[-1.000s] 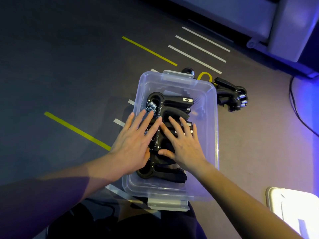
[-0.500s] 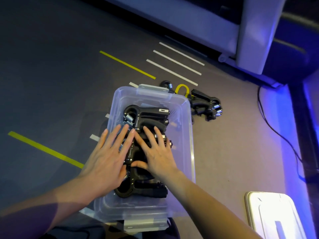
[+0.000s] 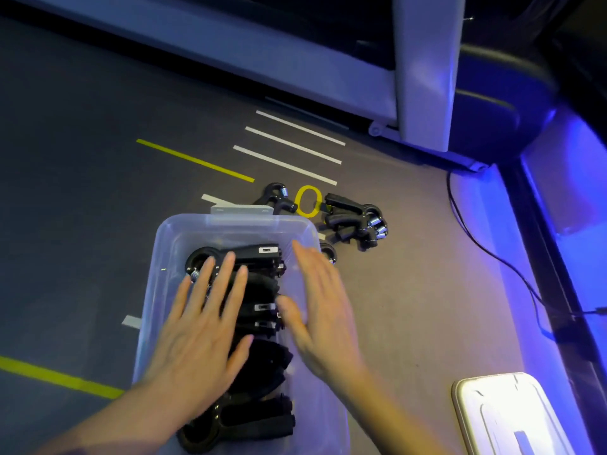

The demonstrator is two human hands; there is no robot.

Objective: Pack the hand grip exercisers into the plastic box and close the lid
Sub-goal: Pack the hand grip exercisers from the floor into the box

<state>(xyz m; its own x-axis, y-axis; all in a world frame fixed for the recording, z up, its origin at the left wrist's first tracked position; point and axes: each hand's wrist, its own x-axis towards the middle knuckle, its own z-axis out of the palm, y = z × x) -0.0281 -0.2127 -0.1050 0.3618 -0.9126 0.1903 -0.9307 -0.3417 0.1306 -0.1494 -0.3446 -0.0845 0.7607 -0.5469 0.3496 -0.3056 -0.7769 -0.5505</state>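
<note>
A clear plastic box [image 3: 170, 238] stands on the floor, uncovered, with several black hand grip exercisers [image 3: 259, 326] packed in a row inside it. My left hand [image 3: 200, 326] lies flat on them, fingers spread, holding nothing. My right hand [image 3: 323, 307] is flat and open over the box's right wall, thumb near the exercisers. More black exercisers [image 3: 354, 220] lie loose on the floor beyond the box's far right corner, with another one [image 3: 274, 197] and a yellow ring [image 3: 308, 200] behind the box. The box lid [image 3: 505, 418] lies on the floor at the lower right.
Yellow and white tape lines [image 3: 289, 146] mark the grey floor. A white frame with an upright post [image 3: 423, 70] runs along the far side. A black cable [image 3: 492, 254] trails on the floor to the right, beside a blue-lit edge.
My right hand has lifted off the exercisers and shifted right, over the box's right wall. My left hand stays pressed on them. The view has tilted up and to the right.
</note>
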